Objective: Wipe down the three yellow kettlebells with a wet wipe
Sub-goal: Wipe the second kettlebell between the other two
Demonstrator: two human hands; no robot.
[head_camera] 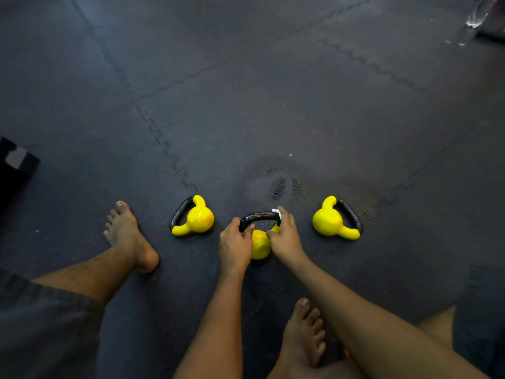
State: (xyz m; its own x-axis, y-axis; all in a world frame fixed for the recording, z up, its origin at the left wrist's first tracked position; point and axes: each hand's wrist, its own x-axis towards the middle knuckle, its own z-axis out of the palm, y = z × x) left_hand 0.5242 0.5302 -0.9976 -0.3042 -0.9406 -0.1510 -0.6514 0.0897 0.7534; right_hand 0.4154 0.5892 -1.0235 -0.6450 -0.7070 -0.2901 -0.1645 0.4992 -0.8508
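Observation:
Three yellow kettlebells with black handles are on the dark floor mat. The left kettlebell and the right kettlebell lie on their sides. Between them stands the middle kettlebell, its black handle pointing away from me. My left hand grips the handle's left end and the yellow body. My right hand presses a white wet wipe against the handle's right end; only a corner of the wipe shows above my fingers.
My bare left foot rests left of the kettlebells, my bare right foot near the bottom. A wet patch darkens the mat beyond the middle kettlebell. A black box sits at the left edge, a clear plastic bottle top right.

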